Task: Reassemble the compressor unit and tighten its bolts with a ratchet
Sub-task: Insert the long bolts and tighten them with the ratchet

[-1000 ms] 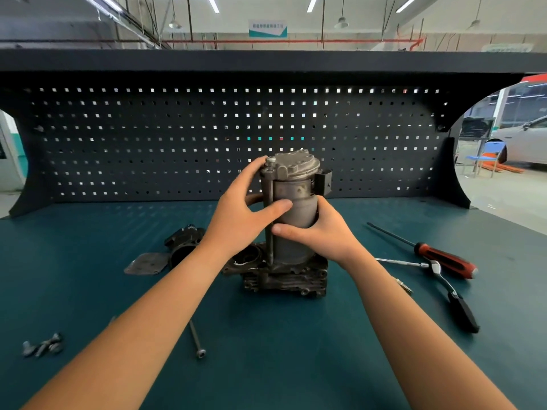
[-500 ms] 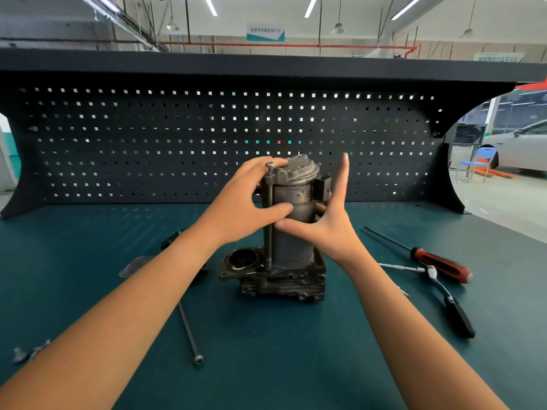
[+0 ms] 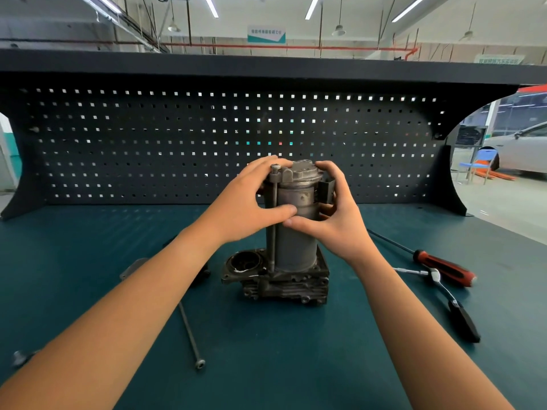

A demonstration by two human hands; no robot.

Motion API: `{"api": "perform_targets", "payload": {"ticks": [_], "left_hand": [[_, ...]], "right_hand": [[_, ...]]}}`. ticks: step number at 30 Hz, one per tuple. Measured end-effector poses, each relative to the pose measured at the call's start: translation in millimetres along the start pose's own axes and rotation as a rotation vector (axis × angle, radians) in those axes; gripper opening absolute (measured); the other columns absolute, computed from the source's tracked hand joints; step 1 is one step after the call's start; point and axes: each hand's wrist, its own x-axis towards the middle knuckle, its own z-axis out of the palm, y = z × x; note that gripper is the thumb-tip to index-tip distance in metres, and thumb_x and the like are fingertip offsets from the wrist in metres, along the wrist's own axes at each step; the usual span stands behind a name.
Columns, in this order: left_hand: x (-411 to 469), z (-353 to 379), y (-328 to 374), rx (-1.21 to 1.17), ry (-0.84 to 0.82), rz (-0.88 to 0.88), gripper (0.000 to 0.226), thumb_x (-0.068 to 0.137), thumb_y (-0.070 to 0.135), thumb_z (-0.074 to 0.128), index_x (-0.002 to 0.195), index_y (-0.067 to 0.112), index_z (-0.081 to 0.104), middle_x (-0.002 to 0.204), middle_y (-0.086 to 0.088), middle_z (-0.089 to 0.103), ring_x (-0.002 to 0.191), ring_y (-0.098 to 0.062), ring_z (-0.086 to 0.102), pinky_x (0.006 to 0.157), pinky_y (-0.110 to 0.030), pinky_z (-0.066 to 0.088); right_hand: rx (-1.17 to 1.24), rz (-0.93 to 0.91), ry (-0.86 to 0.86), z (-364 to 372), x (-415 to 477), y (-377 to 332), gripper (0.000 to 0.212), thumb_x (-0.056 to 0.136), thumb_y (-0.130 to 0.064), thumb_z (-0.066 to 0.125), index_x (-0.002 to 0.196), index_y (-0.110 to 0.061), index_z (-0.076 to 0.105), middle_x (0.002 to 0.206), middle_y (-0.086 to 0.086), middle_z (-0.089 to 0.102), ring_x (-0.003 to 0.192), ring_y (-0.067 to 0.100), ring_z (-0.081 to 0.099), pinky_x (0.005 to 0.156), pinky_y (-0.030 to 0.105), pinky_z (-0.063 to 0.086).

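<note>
The grey compressor unit (image 3: 291,247) stands upright on the teal bench, a cylinder on a finned base with a cap on top. One long bolt runs down its left side. My left hand (image 3: 251,202) grips the cylinder's upper left, thumb across the front. My right hand (image 3: 331,214) wraps the upper right side, fingers curled over the cap's edge. A loose long bolt (image 3: 191,335) lies in front to the left. The ratchet (image 3: 453,303) with its black handle lies to the right.
A red-handled screwdriver (image 3: 435,261) lies right of the unit, above the ratchet. A flat metal plate (image 3: 133,267) and a dark part sit behind my left forearm. Small bolts (image 3: 19,358) lie at the far left. The pegboard (image 3: 177,143) closes the back.
My right hand, which stood with fingers raised beside the cap, has curled its fingers over the cap's right edge. My left hand keeps its hold.
</note>
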Motion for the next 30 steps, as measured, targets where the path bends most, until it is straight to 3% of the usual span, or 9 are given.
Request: {"api": "perform_targets", "payload": {"ticks": [4,6,9,13,17,21,25,28,30], "left_hand": [[-2,1,0,0.001,-0.002,-0.003,0.059,0.078,0.029,0.07,0.127,0.044,0.039,0.136,0.022,0.031,0.126,0.002,0.031,0.1,-0.011,0.026],[-2,0,0,0.028,-0.006,-0.012,0.061,0.079,0.03,0.069,0.132,0.04,0.04,0.145,0.017,0.029,0.129,0.001,0.028,0.102,-0.017,0.025],[-2,-2,1,0.086,-0.005,-0.009,0.062,0.08,0.032,0.069,0.135,0.038,0.04,0.15,0.017,0.024,0.124,0.008,0.023,0.095,-0.008,0.02],[1,-3,5,0.083,0.01,0.013,0.06,0.078,0.028,0.072,0.131,0.036,0.044,0.15,0.019,0.024,0.128,0.009,0.022,0.091,0.002,0.016],[0,6,9,-0.061,0.055,-0.017,0.051,0.078,0.027,0.072,0.115,0.047,0.043,0.149,0.018,0.029,0.133,-0.001,0.029,0.103,-0.019,0.024],[-2,15,9,-0.131,0.12,-0.015,0.049,0.079,0.023,0.071,0.109,0.05,0.042,0.145,0.021,0.028,0.132,0.001,0.028,0.102,-0.019,0.024],[-3,18,8,-0.149,0.128,-0.036,0.048,0.08,0.022,0.07,0.114,0.044,0.044,0.148,0.016,0.028,0.135,-0.007,0.032,0.106,-0.025,0.029],[-3,19,8,-0.123,0.129,-0.047,0.047,0.081,0.023,0.069,0.116,0.041,0.044,0.15,0.013,0.027,0.135,-0.007,0.03,0.106,-0.026,0.028],[-3,19,8,-0.116,0.136,-0.044,0.046,0.081,0.024,0.069,0.116,0.041,0.044,0.15,0.013,0.027,0.133,-0.004,0.029,0.103,-0.023,0.026]], "right_hand": [[0.006,0.002,-0.013,0,0,1,0.077,0.062,-0.034,0.085,0.119,-0.053,0.037,0.116,-0.033,0.053,0.114,0.009,0.056,0.096,0.044,0.048],[0.022,0.006,-0.024,0,0,0,0.079,0.06,-0.041,0.085,0.12,-0.054,0.036,0.119,-0.032,0.052,0.117,0.009,0.054,0.097,0.045,0.047],[0.038,0.011,-0.03,1,-1,-2,0.079,0.054,-0.052,0.08,0.12,-0.054,0.035,0.119,-0.033,0.052,0.118,0.007,0.053,0.098,0.044,0.047],[0.022,-0.003,-0.017,0,-2,-2,0.077,0.055,-0.051,0.079,0.119,-0.051,0.036,0.116,-0.034,0.052,0.114,0.005,0.054,0.096,0.042,0.048],[-0.01,-0.015,-0.004,-1,-2,0,0.075,0.061,-0.038,0.084,0.118,-0.049,0.036,0.112,-0.032,0.054,0.108,-0.001,0.056,0.092,0.029,0.05],[0.0,-0.012,-0.008,0,-1,4,0.077,0.064,-0.033,0.085,0.119,-0.051,0.034,0.112,-0.035,0.054,0.109,-0.004,0.055,0.091,0.023,0.048],[0.033,0.028,-0.043,2,-4,5,0.08,0.067,-0.034,0.083,0.123,-0.055,0.029,0.116,-0.037,0.053,0.111,-0.005,0.054,0.093,0.022,0.047],[0.075,0.181,-0.176,-7,-10,4,0.101,0.061,-0.043,0.082,0.135,-0.055,0.015,0.137,-0.015,0.048,0.125,0.008,0.048,0.103,0.031,0.042],[0.028,0.336,-0.236,-24,-14,2,0.104,0.055,-0.05,0.078,0.14,-0.049,0.018,0.141,-0.007,0.043,0.126,0.012,0.048,0.104,0.034,0.042]]}}
